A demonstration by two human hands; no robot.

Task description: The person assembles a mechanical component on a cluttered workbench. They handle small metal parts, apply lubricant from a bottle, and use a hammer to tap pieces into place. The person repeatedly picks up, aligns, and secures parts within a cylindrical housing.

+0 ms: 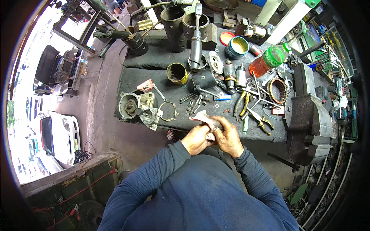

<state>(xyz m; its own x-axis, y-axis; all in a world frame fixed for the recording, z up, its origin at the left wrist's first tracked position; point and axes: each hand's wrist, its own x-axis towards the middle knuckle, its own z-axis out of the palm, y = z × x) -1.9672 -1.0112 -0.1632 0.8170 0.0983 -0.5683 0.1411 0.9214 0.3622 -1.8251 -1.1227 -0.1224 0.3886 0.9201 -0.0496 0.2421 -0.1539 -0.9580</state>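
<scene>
Both hands are close together in front of my body, at the near edge of the workbench. My left hand [195, 139] is closed on a crumpled whitish-pink rag [202, 116]. My right hand [229, 136] grips the same rag from the other side, its thumb pressing down. Something dark and greyish shows by the right fingers; whether it is a part or soiled cloth I cannot tell. Ahead lie small loose metal parts, a blue-handled tool [222, 97] and a pair of yellow-handled pliers [241, 104]. A second pair of pliers [263, 121] lies further right, past a small green piece [245, 124].
An opened metal housing with a gear [133, 106] sits at the bench's left corner. Behind are a yellow can [177, 74], an armature [229, 74], a tub of grease [237, 47] and a green-capped bottle of red liquid [264, 63]. A big vise [312, 123] stands at right.
</scene>
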